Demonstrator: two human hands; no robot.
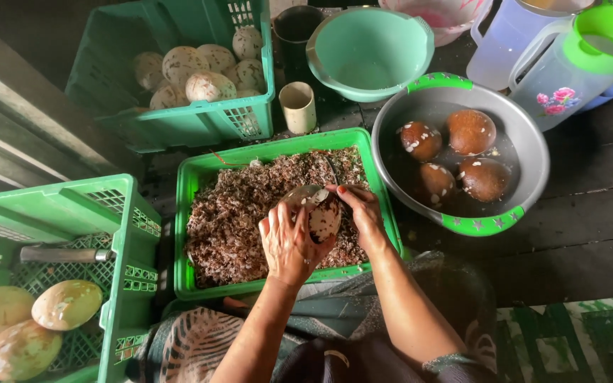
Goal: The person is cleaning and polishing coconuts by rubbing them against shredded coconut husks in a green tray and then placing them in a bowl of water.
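Observation:
My left hand (289, 245) grips a pale, partly scraped coconut (321, 213) over a green tray (196, 177) full of brown shavings. My right hand (363, 213) rests against the coconut's right side, fingers curled around what looks like a thin metal blade or scraper pointing up-left, only partly visible. Both hands hold the work above the middle of the tray.
A grey basin (526, 149) with water holds several brown coconuts at right. A green crate (179, 120) of scraped pale coconuts stands behind; another green crate (125, 234) with pale coconuts and a knife at left. Mint bowl (370, 50), small cup (298, 106), jugs (569, 64) at back.

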